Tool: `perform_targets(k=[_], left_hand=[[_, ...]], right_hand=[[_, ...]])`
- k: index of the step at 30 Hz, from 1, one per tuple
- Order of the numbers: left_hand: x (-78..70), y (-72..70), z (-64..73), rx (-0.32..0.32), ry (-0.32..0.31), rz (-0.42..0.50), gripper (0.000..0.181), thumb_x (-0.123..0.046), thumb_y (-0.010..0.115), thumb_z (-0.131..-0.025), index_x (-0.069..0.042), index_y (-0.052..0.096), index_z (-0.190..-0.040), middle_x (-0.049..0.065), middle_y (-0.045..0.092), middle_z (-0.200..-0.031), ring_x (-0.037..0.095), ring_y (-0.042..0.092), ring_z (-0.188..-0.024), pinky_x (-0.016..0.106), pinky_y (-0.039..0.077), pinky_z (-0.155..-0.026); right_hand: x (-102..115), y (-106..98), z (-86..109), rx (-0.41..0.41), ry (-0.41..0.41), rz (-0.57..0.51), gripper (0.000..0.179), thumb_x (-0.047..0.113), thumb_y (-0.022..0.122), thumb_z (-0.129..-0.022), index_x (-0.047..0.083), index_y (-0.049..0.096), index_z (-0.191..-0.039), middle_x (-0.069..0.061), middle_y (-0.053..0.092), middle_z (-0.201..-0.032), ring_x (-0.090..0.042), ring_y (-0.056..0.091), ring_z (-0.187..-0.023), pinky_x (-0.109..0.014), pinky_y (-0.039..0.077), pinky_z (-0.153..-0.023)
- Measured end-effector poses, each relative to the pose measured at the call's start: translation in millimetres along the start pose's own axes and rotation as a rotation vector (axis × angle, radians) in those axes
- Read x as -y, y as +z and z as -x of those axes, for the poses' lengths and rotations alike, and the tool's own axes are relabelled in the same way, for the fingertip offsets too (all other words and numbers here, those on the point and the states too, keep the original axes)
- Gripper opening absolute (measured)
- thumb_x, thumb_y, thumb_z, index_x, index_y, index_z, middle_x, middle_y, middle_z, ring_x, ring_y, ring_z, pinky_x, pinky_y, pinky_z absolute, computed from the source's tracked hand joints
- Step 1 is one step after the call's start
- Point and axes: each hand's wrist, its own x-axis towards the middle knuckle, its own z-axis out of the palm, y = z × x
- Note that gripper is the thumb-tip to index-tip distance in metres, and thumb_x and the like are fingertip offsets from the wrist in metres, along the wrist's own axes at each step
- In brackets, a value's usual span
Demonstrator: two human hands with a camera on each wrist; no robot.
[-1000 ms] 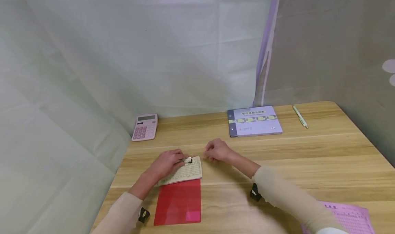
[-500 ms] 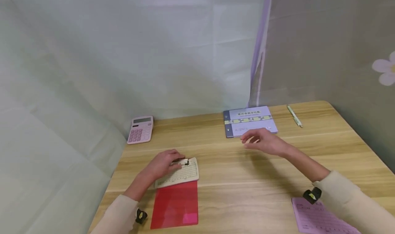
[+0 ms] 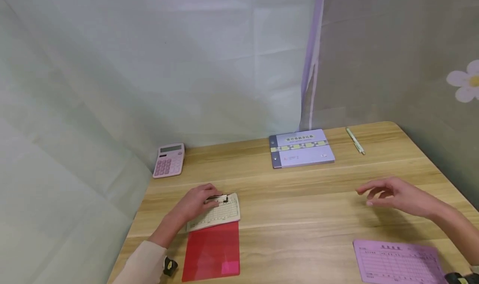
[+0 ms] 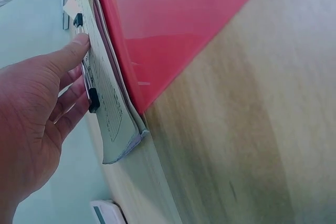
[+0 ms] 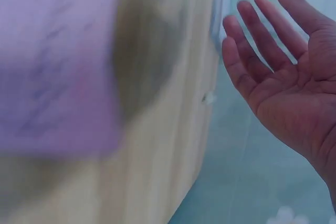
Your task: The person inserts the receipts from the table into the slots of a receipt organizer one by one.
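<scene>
My left hand (image 3: 198, 201) lies at the top edge of a stack of cream printed forms (image 3: 226, 211). In the left wrist view, its thumb and fingers pinch a thin metal clip (image 4: 86, 74) with black ends that sits on these sheets. Beneath the stack a red plastic folder (image 3: 213, 250) sticks out toward me, with a bright pink patch at its lower corner. My right hand (image 3: 402, 196) hovers over the right side of the table with fingers loosely bent and nothing in it. Just below it lies a purple printed form (image 3: 396, 261).
At the table's back left stands a pink calculator (image 3: 169, 160). A lilac account book (image 3: 302, 149) lies at the back middle, with a pale green pen (image 3: 355, 141) to its right. Fabric curtains (image 3: 224, 67) hang behind and beside the wooden table (image 3: 292, 213).
My right hand has left the top of the cream forms and swung right, past the account book, to above the purple form. The left hand keeps its place at the clip.
</scene>
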Motion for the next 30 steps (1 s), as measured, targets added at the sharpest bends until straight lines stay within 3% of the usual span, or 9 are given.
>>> perform_targets(k=[6, 13, 18, 22, 30], left_hand=[[0.1, 1.1, 1.6, -0.01, -0.008, 0.006, 0.035, -0.027, 0.082, -0.096, -0.015, 0.077, -0.129, -0.001, 0.069, -0.114, 0.018, 0.066, -0.103, 0.044, 0.058, -0.093], [-0.7, 1.8, 1.2, -0.008, -0.026, 0.012, 0.035, -0.027, 0.082, -0.096, -0.017, 0.077, -0.129, -0.002, 0.069, -0.115, 0.018, 0.067, -0.104, 0.044, 0.058, -0.095], [-0.5, 1.9, 1.3, -0.014, -0.022, 0.006, 0.035, -0.027, 0.082, -0.095, -0.017, 0.077, -0.129, -0.002, 0.07, -0.114, 0.018, 0.067, -0.104, 0.044, 0.058, -0.094], [-0.6, 1.8, 2.3, -0.016, -0.023, 0.003, 0.036, -0.028, 0.082, -0.095, -0.018, 0.077, -0.129, -0.003, 0.069, -0.114, 0.018, 0.066, -0.103, 0.044, 0.058, -0.094], [-0.5, 2.0, 1.9, -0.023, -0.027, 0.013, 0.036, -0.028, 0.083, -0.094, -0.019, 0.078, -0.129, -0.004, 0.069, -0.113, 0.016, 0.066, -0.102, 0.044, 0.058, -0.093]], right_hand=[[-35, 3, 45.1, 0.031, -0.052, -0.096, 0.035, -0.01, 0.069, -0.097, 0.001, 0.072, -0.13, 0.007, 0.076, -0.122, -0.004, 0.071, -0.101, -0.022, 0.059, -0.076], [-55, 10, 79.7, 0.05, -0.064, -0.204, 0.043, -0.016, 0.066, -0.096, 0.008, 0.074, -0.131, 0.01, 0.076, -0.122, 0.001, 0.07, -0.105, -0.022, 0.058, -0.071], [-61, 14, 92.4, 0.067, -0.048, -0.221, 0.04, -0.016, 0.071, -0.092, 0.009, 0.078, -0.122, 0.012, 0.076, -0.113, 0.001, 0.066, -0.091, -0.019, 0.053, -0.067], [-60, 19, 95.5, 0.057, -0.031, -0.193, 0.032, -0.015, 0.075, -0.088, 0.007, 0.079, -0.111, 0.011, 0.072, -0.097, -0.003, 0.057, -0.078, -0.027, 0.043, -0.056], [-57, 25, 94.3, 0.036, -0.104, -0.066, 0.034, -0.02, 0.076, -0.083, 0.013, 0.078, -0.093, 0.009, 0.075, -0.091, 0.004, 0.06, -0.084, -0.017, 0.047, -0.063]])
